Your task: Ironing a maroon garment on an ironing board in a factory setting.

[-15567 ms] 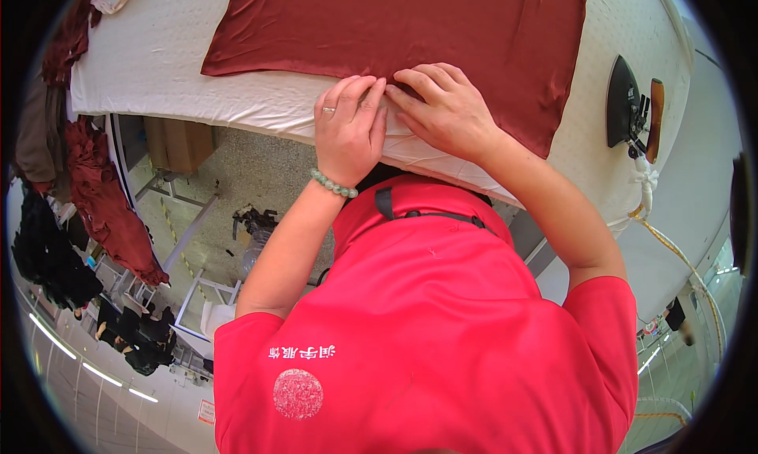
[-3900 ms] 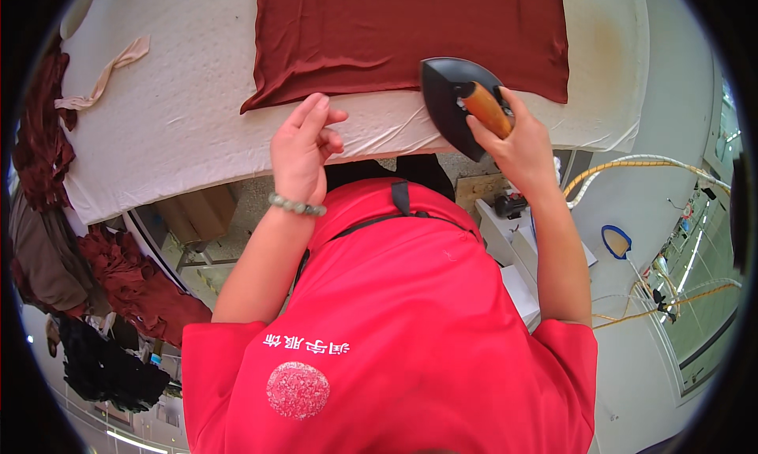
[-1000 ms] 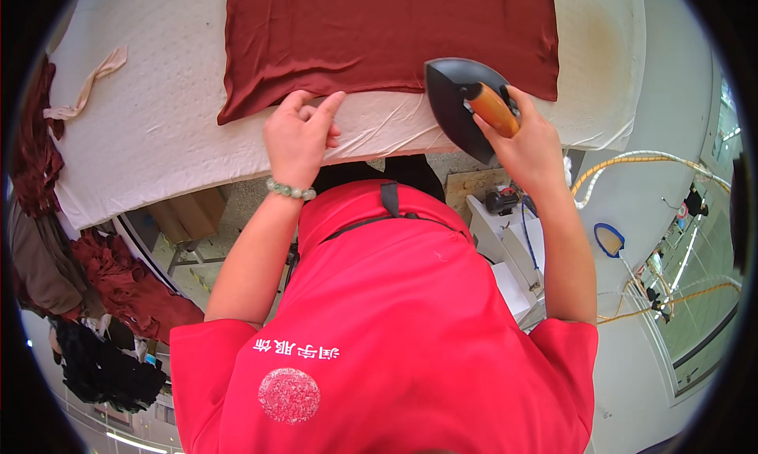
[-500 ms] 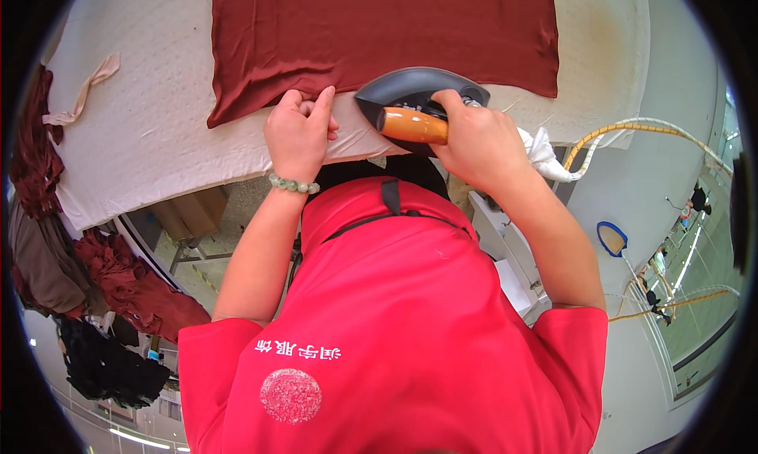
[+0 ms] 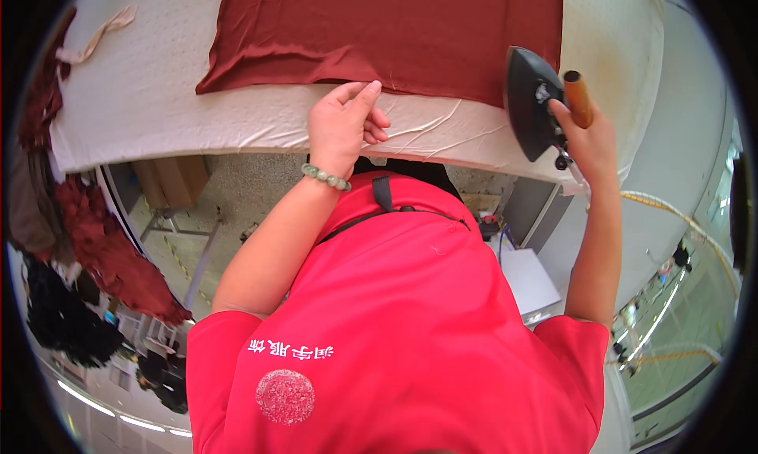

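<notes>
A dark red satiny cloth (image 5: 395, 35) lies over the pale padded ironing table, its near edge creased toward the left. At that edge is my left hand (image 5: 347, 122), thumb and forefinger pinched together on the hem, the other fingers loosely curled. To the right, my right hand (image 5: 588, 142) grips a black iron (image 5: 530, 106) by its wooden handle (image 5: 578, 99). The iron is turned with its pointed ends away from and toward me, beside the cloth's right near corner. Whether its soleplate touches the table, I cannot tell.
The pale table cover (image 5: 158, 122) has wrinkles along its near edge. A light fabric strip (image 5: 95, 37) lies at the far left. Dark red garments (image 5: 118, 249) and black ones (image 5: 67, 312) hang on the left. A yellow-and-white hose (image 5: 671, 209) runs at right.
My right hand has swung the iron rightward from the hem's middle and turned it. My left hand has shifted right along the near edge. The view has shifted slightly.
</notes>
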Demonstrator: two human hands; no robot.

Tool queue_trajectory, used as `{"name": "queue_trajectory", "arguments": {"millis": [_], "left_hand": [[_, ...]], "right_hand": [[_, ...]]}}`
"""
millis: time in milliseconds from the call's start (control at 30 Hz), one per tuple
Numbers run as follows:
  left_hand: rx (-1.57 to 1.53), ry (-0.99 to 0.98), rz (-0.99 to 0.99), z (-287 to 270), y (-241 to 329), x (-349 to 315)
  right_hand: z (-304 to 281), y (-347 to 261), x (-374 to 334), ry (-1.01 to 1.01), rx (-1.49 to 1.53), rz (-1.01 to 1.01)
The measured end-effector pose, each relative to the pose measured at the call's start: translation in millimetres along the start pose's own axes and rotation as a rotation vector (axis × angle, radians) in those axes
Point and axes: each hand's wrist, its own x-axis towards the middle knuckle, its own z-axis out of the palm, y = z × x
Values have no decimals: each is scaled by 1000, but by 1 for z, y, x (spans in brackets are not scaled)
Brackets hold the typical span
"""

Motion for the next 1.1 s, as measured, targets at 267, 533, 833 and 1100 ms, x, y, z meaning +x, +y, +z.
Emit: {"name": "queue_trajectory", "arguments": {"millis": [267, 533, 833, 1100], "left_hand": [[-124, 214, 7, 59, -24, -3], [-179, 432, 129, 76, -41, 3], [-137, 492, 260, 80, -50, 5], [-173, 476, 268, 77, -51, 8]], "right_hand": [[-73, 131, 116, 2, 26, 150], [-38, 76, 102, 610, -375, -843], [107, -49, 60, -46, -67, -1431], [128, -54, 42, -193, -134, -1418]]}}
